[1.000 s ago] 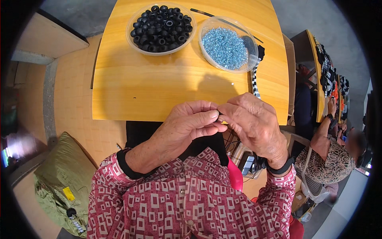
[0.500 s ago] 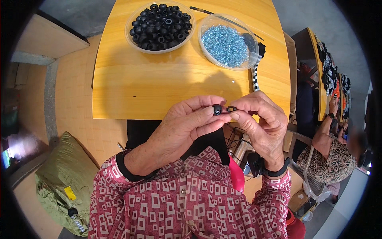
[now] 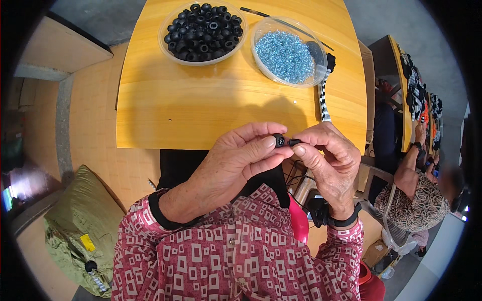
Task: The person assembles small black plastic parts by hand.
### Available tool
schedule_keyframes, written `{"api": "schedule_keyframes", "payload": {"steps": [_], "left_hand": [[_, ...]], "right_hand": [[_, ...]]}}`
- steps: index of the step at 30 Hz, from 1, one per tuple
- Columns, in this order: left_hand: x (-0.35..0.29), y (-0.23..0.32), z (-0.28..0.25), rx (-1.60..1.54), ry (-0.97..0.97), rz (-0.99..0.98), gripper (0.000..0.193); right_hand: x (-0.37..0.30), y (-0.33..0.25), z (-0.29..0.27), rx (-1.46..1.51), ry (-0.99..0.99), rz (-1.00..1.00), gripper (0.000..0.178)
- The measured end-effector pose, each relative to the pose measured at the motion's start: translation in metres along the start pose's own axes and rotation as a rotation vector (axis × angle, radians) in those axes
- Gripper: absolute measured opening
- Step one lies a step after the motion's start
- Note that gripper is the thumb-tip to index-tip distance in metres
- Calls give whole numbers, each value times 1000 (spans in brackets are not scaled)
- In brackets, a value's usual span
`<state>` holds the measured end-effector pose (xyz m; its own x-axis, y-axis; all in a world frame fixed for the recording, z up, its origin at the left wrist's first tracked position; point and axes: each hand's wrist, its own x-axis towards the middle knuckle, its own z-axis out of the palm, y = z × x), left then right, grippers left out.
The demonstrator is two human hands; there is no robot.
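Between the thumb and fingers of my left hand (image 3: 238,156) is a round black piece with a hole (image 3: 279,141), much like those in the tub. My right hand (image 3: 329,158) pinches a small black part (image 3: 294,142) close to its right side; whether the two touch I cannot tell. Both hands are over the near edge of the table. Beyond them stand a clear round tub (image 3: 161,42) heaped with black hollow pieces (image 3: 206,32) and a clear tub (image 3: 322,67) of small, shiny light-blue pieces (image 3: 283,55).
A black-and-white checkered strap (image 3: 323,98) lies along the right side of the wooden table (image 3: 201,113). Behind the tubs runs a thin black strip (image 3: 256,12). At left is a green sack (image 3: 75,226). Another person (image 3: 414,200) sits at a second table on the right.
Both hands have shifted slightly, bringing the black part in my right hand nearer to the round black piece. The black part has turned, so its open end shows less.
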<state>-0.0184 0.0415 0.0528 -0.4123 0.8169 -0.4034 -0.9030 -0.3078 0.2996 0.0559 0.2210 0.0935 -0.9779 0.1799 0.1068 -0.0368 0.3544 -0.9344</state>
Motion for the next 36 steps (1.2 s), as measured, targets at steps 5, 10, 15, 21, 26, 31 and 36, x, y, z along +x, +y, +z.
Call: {"api": "schedule_keyframes", "payload": {"steps": [5,10,15,21,26,31,36], "left_hand": [[-2,0,1,9,0,18,24],[-1,-3,-1,47,-1,46,24],[0,-4,-6,101,-16,74,24],[-1,-4,-7,71,-14,75,23],[-1,-5,-7,67,-15,99,25],[-1,-5,-7,122,-9,136,26],[0,-7,-8,147,-52,221,24]], "right_hand": [[-1,-1,4,-41,14,-12,9],[-2,0,7,-66,31,-34,7],[-3,0,9,-21,24,-20,6],[-6,2,11,15,56,49,5],[-7,3,15,4,74,-17,5],[-8,6,14,-56,101,-60,6],[-8,5,13,-82,84,-88,7]]}}
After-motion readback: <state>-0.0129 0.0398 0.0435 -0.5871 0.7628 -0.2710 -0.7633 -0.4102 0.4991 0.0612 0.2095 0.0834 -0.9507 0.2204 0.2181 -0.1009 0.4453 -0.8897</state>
